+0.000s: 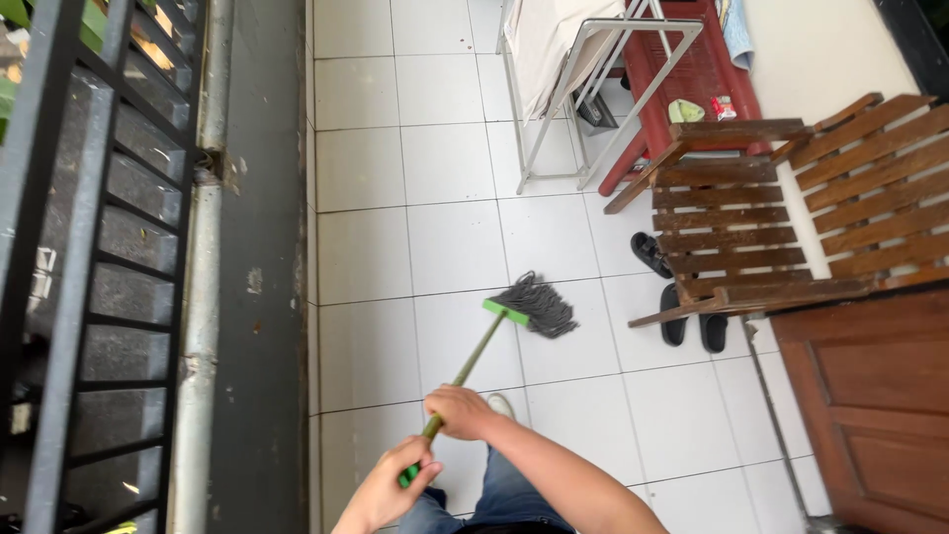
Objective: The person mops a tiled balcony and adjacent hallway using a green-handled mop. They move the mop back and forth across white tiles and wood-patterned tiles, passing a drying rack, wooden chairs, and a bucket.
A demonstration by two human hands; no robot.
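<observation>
**Operator:** Report hand positions and the state of each grip.

**Guide:** You are holding the mop handle with both hands. Your right hand is sitting higher up the green shaft, its grip closed around it with the knuckles facing up. Your left hand is sitting at the near end of the shaft, its grip also closed on it, close to the bottom edge of the view.

**Operator:** Where is the mop itself?

**Guide:** The shaft is running diagonally away from you, up and to the right. The grey string mop head is resting on the white tiled floor near the middle of the floor, its strands fanning out to the right of a green clamp.

**Operator:** What is lying around it?

**Guide:** To the right of the mop head, black sandals are lying on the floor under the front edge of a slatted wooden chair. Beyond the chair, a red plastic stool is standing near the far right corner of the floor, just beside a metal drying rack with cloth hanging on it. A brown wooden door is filling the near right corner. A metal railing is running along the left edge of the floor.
</observation>
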